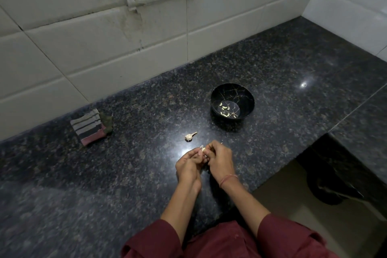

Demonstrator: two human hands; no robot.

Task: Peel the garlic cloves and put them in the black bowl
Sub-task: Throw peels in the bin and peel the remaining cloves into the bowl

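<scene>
Both hands meet over the dark granite counter (104, 174). The left hand (188, 165) and right hand (219, 159) each have fingers curled, pinching a single garlic clove (203, 149) between their tips; the clove sits at the far ends of the fingers, pale flesh showing, with what appears to be a shred of skin beside it, though this is small in view. The black bowl (232, 90) stands well beyond the hands, holding several peeled cloves (225, 109). A garlic stem remnant (189, 136) lies on the counter between hands and bowl. A striped cloth (88, 126) lies to the left.
</scene>
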